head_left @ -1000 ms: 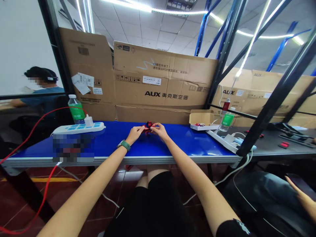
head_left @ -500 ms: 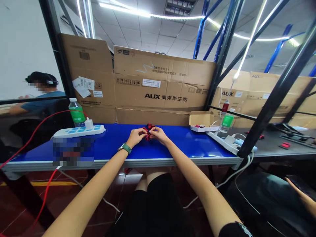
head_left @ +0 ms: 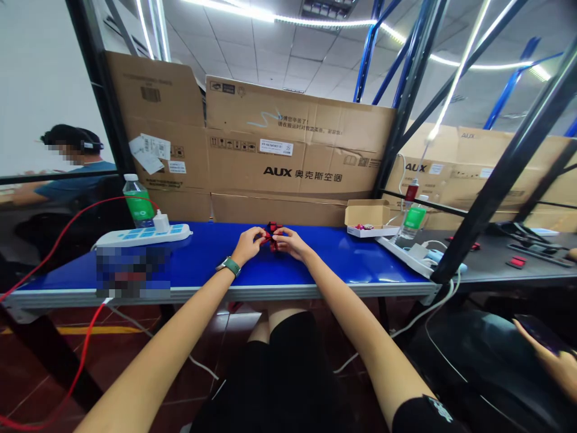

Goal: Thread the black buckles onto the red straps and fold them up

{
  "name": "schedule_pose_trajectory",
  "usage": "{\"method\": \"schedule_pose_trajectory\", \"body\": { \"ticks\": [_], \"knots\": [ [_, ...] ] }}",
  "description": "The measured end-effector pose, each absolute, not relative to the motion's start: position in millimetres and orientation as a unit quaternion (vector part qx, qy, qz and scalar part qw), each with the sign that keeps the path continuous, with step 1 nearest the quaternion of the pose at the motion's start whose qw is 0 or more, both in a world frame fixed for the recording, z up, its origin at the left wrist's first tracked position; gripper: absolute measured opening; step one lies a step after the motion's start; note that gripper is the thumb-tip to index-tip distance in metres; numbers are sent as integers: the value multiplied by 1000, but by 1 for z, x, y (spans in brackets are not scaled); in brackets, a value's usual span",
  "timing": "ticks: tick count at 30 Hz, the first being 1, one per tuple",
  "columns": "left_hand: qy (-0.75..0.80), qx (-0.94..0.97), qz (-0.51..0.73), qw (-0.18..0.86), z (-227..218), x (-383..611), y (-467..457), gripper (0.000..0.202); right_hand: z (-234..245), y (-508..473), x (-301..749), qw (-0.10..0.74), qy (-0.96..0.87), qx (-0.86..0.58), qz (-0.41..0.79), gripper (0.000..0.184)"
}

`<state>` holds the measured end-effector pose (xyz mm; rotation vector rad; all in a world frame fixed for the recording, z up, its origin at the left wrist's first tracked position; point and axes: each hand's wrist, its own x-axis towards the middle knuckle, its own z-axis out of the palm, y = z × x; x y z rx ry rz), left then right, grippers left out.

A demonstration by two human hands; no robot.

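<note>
Between my hands, just over the blue table (head_left: 189, 270), is a small red-and-black looped piece (head_left: 272, 227) that looks like a ribbon bow. My left hand (head_left: 249, 244), with a green-strapped watch at the wrist, pinches a red strip at its left side. On the other side, the thumb and fingers of my right hand (head_left: 292, 243) are closed on the bow. My fingertips cover part of it, so its middle is hard to make out.
A white power strip (head_left: 144, 235) and a water bottle (head_left: 139, 201) stand at the left, beside a blurred-out patch. At the right are an open small box (head_left: 370, 228), another bottle (head_left: 413, 219) and a second power strip (head_left: 406, 257). Cardboard (head_left: 297, 174) backs the table. A person's hand (head_left: 556, 361) holds a phone, lower right.
My left fingers have shifted slightly left from the bow's middle, and a red strip now shows between them and the bow. My right hand has barely moved. The view has tilted slightly.
</note>
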<state>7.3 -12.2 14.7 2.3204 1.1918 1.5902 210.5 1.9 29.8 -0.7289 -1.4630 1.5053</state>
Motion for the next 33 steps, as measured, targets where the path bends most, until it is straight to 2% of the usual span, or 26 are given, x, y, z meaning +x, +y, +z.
{"method": "schedule_pose_trajectory", "body": {
  "ticks": [6, 9, 14, 17, 25, 33],
  "knots": [
    [394, 739, 537, 96, 19, 10, -21, 15, 28, 6, 213, 455, -558, -275, 637, 48],
    [379, 760, 524, 67, 20, 11, -23, 17, 26, 8, 214, 457, -561, -277, 632, 49],
    [400, 754, 522, 17, 19, 6, -18, 9, 26, 5, 211, 433, -593, -275, 621, 47],
    [404, 750, 524, 6, 19, 3, -16, 7, 27, 4, 210, 424, -616, -277, 604, 43],
    [423, 740, 523, -15, 22, 1, -18, 11, 29, 2, 207, 462, -652, -300, 521, 38],
    [451, 715, 533, -26, 25, 2, -22, 10, 32, -1, 206, 451, -663, -289, 524, 40]
  ]
}}
